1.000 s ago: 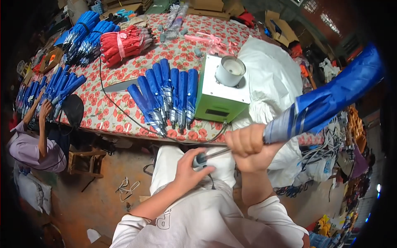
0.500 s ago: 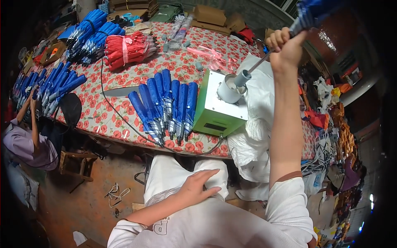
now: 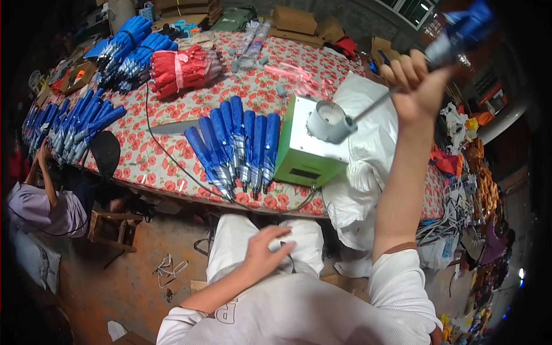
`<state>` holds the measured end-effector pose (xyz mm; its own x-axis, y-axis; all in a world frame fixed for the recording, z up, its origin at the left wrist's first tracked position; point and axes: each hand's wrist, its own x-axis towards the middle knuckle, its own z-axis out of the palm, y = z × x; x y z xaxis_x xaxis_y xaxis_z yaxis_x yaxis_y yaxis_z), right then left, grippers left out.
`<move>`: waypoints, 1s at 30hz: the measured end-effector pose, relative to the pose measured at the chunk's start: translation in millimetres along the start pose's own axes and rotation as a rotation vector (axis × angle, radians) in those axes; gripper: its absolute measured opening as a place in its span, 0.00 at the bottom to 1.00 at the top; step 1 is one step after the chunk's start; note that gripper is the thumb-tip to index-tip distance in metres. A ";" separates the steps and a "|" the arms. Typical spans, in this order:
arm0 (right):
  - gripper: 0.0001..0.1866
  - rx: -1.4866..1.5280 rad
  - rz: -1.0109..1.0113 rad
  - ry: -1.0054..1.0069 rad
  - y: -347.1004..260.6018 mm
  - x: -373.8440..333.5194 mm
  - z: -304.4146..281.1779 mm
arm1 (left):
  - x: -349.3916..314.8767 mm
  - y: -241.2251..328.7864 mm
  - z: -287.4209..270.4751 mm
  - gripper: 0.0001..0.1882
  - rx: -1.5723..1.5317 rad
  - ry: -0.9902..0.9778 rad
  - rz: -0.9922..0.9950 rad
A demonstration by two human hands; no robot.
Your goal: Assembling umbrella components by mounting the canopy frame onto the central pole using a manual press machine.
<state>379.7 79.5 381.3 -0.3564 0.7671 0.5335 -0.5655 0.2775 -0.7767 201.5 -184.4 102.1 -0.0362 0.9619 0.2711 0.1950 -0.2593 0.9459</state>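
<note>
High at the right, my right hand [image 3: 418, 86] is closed round an umbrella [image 3: 454, 40] with a blue canopy, near the canopy's silvery end. Its metal shaft [image 3: 375, 106] slants down to the left, toward a grey tube-like piece [image 3: 343, 130] at the rim of a round cup [image 3: 326, 115]. Whether that piece is fixed to the shaft I cannot tell. The cup sits on top of a white and green box-shaped machine [image 3: 305, 164]. Over my lap, my left hand [image 3: 265, 250] is open and holds nothing, its thumb apart from the fingers. Left of the machine lie several folded blue umbrellas [image 3: 238, 135].
A flowered tablecloth [image 3: 149, 164] covers the table, crossed by a black cable [image 3: 172, 155]. Red bundled umbrellas [image 3: 178, 73] and blue bundles [image 3: 129, 49] lie farther back. White plastic sacking [image 3: 368, 155] drapes beside the machine. At the left, a co-worker [image 3: 49, 207] handles blue umbrellas.
My right hand has moved right with the umbrella, and the shaft slants more. The grey piece has tipped from near upright to the cup's right side. My left hand has shifted slightly.
</note>
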 end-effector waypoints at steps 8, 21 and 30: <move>0.37 0.425 0.174 -0.061 46.4 -147.7 47.5 | 62.0 31.3 -13.0 0.19 -0.145 -0.046 0.013; 0.42 0.342 -0.091 0.219 100.8 -212.6 72.0 | 26.9 -19.0 31.1 0.08 0.360 0.357 0.170; 0.29 -0.200 -0.042 -0.015 60.6 -178.8 55.1 | 19.2 7.6 16.5 0.09 0.081 0.087 0.006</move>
<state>368.2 -72.6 257.3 -0.3476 0.7440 0.5707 -0.4216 0.4196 -0.8039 218.5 -166.5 111.5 -0.1192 0.9483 0.2941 0.2741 -0.2533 0.9277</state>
